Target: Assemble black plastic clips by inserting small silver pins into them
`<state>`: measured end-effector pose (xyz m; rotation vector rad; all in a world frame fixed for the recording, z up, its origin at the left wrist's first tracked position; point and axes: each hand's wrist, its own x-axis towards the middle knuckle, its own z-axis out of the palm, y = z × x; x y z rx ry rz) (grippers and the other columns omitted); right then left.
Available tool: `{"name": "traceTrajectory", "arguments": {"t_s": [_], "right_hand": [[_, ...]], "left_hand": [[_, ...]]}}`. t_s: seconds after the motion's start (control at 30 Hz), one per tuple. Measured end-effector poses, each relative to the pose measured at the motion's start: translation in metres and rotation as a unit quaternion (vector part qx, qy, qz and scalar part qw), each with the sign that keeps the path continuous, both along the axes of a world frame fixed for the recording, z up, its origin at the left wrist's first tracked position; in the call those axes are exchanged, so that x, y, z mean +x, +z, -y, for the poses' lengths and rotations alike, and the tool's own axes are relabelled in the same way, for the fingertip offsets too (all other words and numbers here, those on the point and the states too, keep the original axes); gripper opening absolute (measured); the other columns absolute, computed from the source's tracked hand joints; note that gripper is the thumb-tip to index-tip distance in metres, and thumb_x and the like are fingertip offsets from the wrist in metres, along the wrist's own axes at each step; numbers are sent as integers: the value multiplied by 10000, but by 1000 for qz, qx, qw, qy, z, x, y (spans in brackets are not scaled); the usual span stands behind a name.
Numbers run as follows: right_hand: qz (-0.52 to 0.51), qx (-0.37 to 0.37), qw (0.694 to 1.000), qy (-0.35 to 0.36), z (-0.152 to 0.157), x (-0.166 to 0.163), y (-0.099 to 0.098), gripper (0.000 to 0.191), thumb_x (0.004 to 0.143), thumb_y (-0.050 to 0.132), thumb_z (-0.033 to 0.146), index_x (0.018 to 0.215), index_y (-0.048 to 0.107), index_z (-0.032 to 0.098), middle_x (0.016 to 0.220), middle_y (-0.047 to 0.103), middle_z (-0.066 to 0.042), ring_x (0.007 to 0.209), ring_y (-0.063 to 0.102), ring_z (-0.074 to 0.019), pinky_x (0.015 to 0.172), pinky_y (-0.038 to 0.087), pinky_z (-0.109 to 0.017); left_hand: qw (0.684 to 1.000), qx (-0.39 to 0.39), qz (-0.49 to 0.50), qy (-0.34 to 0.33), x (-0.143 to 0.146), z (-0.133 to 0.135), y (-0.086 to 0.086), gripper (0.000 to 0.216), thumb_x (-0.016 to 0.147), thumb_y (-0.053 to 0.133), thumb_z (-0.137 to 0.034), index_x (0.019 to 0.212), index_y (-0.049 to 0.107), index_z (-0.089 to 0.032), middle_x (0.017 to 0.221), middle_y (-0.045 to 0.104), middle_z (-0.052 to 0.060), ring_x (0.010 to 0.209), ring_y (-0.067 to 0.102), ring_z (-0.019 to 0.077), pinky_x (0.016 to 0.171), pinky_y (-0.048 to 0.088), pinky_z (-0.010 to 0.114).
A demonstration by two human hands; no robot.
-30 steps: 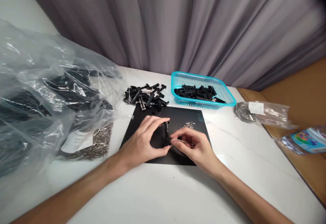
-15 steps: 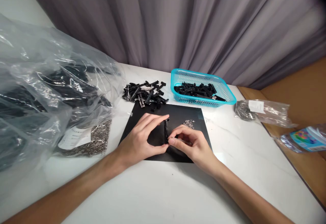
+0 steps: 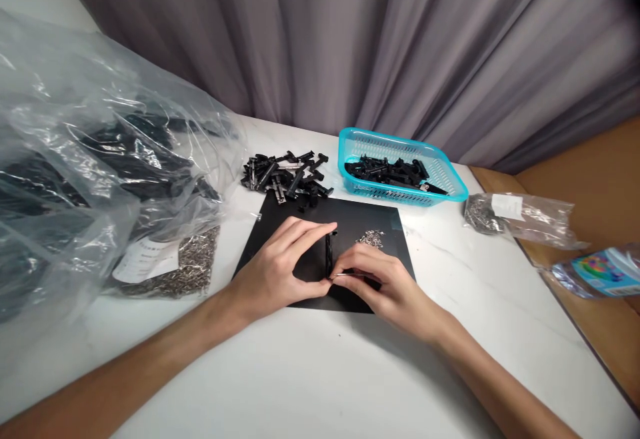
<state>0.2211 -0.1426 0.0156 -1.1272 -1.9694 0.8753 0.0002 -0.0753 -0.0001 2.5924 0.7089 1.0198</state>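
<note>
My left hand [image 3: 280,262] grips a slim black plastic part [image 3: 329,252] lengthwise, thumb at its near end and fingertips at its far end. At that near end my right hand [image 3: 380,276] pinches a thin metal tool [image 3: 345,274], which looks like tweezers. Its tip meets the black part close to my left thumb; whether it holds a small piece is too fine to make out. Both hands are over a black mat [image 3: 310,299]. Just beyond my right hand lies a small heap of tiny metal pieces [image 3: 371,238].
Loose black parts [image 3: 287,176] are piled behind the mat. A blue basket [image 3: 457,189] holds more. On the left are a large clear bag [image 3: 115,92] and a bag of metal pieces [image 3: 195,266]. To the right lie a small bag [image 3: 540,222] and a plastic bottle [image 3: 597,272].
The metal tool has tilted flatter, and my right fingers have shifted slightly at the near end of the black part. My left hand keeps its hold. The view has moved slightly.
</note>
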Motion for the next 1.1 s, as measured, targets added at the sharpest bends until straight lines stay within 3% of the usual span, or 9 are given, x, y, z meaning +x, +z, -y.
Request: {"name": "traceTrajectory", "arguments": {"t_s": [0.1, 0.33, 0.6, 0.77, 0.93, 1.03, 1.1], "right_hand": [[37, 44, 998, 18, 1, 2, 0, 144, 1068, 538, 257, 1065, 679, 229, 1024, 688, -67, 927, 611, -208, 868, 502, -373], [53, 29, 998, -11, 1, 0, 1, 118, 1051, 576, 265, 1006, 677, 225, 1002, 685, -54, 930, 606, -199, 889, 488, -367], [6, -62, 995, -84, 3, -9, -6, 114, 974, 696, 301, 900, 680, 216, 850, 685, -8, 692, 555, -147, 647, 442, -289], [28, -66, 989, -126, 4, -14, -11, 124, 948, 719, 321, 880, 673, 228, 878, 722, -12, 698, 591, -158, 640, 447, -288], [0, -48, 992, -115, 1, -10, -8, 179, 988, 657, 376, 891, 634, 226, 860, 678, -12, 778, 624, -171, 696, 484, -287], [-17, -9, 986, -164, -1, -3, -1, 311, 1061, 522, 411, 858, 647, 210, 804, 632, -16, 725, 575, -160, 690, 458, -298], [-5, 32, 979, -203, -1, 2, 4, 399, 1093, 442, 413, 847, 680, 207, 848, 647, -38, 798, 587, -180, 790, 455, -335]], "left_hand": [[1000, 3, 1, -2, 0, 0, 0, 691, 797, 785, -155, 1436, 522, -191, 1265, 667, 103, 1163, 604, 267, 1036, 541, 428], [1000, 23, -1, -5, 2, -1, 0, 703, 808, 778, -160, 1461, 521, -214, 1260, 674, 101, 1157, 614, 273, 1036, 549, 442], [996, 85, -17, -22, 1, -4, -1, 621, 828, 758, -154, 1410, 543, -163, 1129, 702, 106, 1055, 643, 271, 968, 571, 430], [991, 124, -22, -37, 2, -10, -3, 624, 803, 774, -179, 1386, 551, -167, 1111, 719, 105, 1002, 663, 282, 953, 574, 465], [996, 84, -18, -3, 4, -13, 1, 549, 795, 775, -209, 1306, 586, -144, 1009, 687, 83, 966, 623, 258, 910, 572, 421], [999, 42, -11, 25, 2, -14, 4, 529, 788, 812, -273, 1258, 601, -154, 983, 653, 63, 954, 593, 241, 867, 559, 373], [999, 21, -10, 30, 0, -14, 5, 545, 771, 836, -302, 1246, 604, -170, 977, 637, 49, 933, 575, 228, 849, 544, 354]]}}
